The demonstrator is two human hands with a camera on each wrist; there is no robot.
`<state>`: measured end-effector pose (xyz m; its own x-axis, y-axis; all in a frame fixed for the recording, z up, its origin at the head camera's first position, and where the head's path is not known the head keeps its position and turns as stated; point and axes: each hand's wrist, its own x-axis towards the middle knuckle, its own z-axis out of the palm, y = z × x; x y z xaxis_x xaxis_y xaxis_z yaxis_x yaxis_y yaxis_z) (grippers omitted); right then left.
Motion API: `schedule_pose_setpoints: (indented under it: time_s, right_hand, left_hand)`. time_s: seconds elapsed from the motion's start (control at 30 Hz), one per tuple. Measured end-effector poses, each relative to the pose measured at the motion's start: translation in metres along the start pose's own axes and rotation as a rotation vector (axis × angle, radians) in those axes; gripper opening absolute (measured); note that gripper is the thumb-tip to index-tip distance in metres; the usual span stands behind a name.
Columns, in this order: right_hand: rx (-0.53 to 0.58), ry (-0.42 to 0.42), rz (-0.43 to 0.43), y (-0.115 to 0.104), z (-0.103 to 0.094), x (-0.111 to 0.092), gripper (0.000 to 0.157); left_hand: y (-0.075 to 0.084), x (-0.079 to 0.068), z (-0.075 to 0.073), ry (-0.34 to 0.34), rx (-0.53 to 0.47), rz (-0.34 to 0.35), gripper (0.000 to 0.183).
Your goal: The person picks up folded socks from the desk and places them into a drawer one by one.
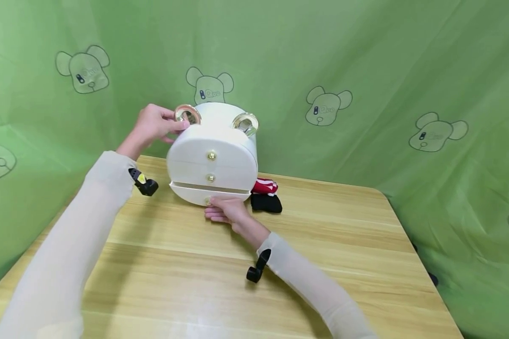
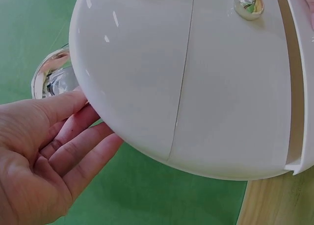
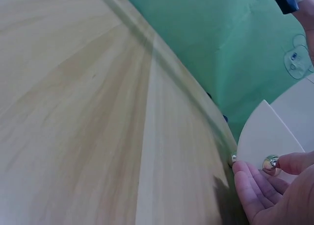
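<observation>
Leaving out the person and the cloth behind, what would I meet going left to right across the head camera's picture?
On the white box: left gold ear → column of knobs → right gold ear. Then, beside the box → red-and-white thing.

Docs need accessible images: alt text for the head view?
A person's left hand holds a white, three-knobbed drawer box at one gold ear while the right hand touches the knob of its lowest drawer, which is partly open. A red-and-white item and a black item lie beside it on a wood-grain table before green fabric.
</observation>
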<state>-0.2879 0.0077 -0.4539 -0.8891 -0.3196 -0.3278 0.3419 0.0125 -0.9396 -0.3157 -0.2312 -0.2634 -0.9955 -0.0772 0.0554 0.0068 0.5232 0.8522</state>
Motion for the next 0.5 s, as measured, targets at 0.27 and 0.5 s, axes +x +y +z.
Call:
schedule_pose_setpoints:
  time_s: [0.27,0.5]
  right_hand:
    - [0.041,0.013,0.009,-0.001,0.001,-0.004,0.027]
    - [0.044,0.001,0.03,0.006,0.003,-0.013,0.026]
  left_hand:
    - [0.001,0.002,-0.003,-0.043,-0.017,0.012,0.046]
    - [0.001,0.001,-0.003,-0.049,-0.027,-0.002,0.046]
